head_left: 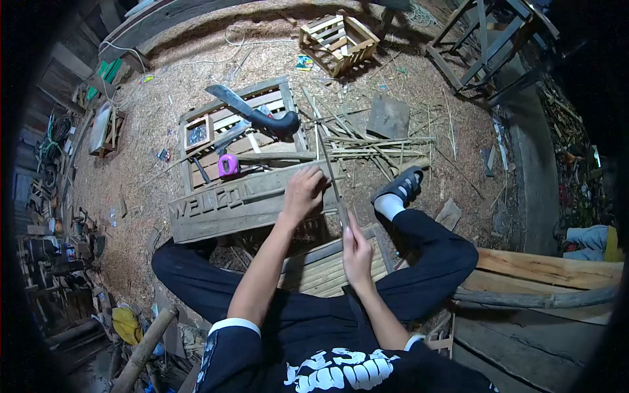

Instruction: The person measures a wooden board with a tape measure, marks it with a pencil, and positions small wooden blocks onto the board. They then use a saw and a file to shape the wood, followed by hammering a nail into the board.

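Observation:
Across my legs lies a wooden board [226, 208] with raised letters at its left part. My left hand [304, 192] is closed near the board's right end, its fingers curled at something I cannot make out. A long thin dark strip [332, 175], perhaps a blade, runs from beyond the board down to my right hand [356, 251], whose fingers are wrapped round its near end. Beyond the board, a pink tape measure [228, 165] and a large knife [237, 103] with a black handle rest on a slatted wooden frame [286, 98].
Thin bamboo strips [386, 145] and a flat grey piece [388, 116] lie on the shavings-covered ground. A slatted wooden crate [337, 42] is at the top. Below the board is a slatted panel [314, 272]. Planks [544, 270] lie at the right.

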`<state>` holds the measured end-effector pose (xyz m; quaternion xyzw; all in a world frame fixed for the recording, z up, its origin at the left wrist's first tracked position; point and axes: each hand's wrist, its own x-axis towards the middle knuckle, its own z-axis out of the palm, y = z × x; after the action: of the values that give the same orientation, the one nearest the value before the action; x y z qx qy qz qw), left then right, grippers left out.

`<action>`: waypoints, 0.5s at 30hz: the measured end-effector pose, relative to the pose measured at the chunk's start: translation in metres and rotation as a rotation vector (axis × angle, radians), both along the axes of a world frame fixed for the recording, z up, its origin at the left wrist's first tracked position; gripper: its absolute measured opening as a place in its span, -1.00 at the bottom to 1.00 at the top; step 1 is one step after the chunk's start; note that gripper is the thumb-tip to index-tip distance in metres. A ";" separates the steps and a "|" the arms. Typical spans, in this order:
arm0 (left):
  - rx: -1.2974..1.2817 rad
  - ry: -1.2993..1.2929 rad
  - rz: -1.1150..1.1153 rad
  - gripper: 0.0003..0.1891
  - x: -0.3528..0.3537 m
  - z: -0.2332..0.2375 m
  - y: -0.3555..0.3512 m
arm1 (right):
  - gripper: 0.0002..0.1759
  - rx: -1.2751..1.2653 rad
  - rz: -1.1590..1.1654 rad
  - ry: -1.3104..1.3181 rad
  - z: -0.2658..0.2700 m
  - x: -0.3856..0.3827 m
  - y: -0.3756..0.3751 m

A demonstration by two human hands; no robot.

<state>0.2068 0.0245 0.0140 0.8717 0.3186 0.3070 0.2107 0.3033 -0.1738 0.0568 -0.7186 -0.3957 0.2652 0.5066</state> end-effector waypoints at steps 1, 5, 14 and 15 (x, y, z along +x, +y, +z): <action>0.006 -0.005 0.005 -0.79 0.001 0.000 0.000 | -0.51 -0.017 0.024 -0.032 0.007 0.001 -0.018; -0.010 -0.104 -0.010 -0.80 0.003 -0.003 0.000 | -0.50 -0.082 -0.002 0.015 -0.004 -0.003 -0.045; 0.001 -0.044 -0.005 -0.79 0.002 -0.009 0.004 | -0.48 -0.065 0.003 -0.038 -0.012 0.001 -0.056; -0.006 -0.050 -0.009 -0.79 0.002 -0.010 0.002 | -0.48 -0.030 -0.010 -0.060 -0.012 0.000 -0.061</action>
<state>0.2087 0.0262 0.0037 0.8645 0.3105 0.3267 0.2226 0.3036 -0.2352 0.0447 -0.7357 -0.4029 0.2470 0.4852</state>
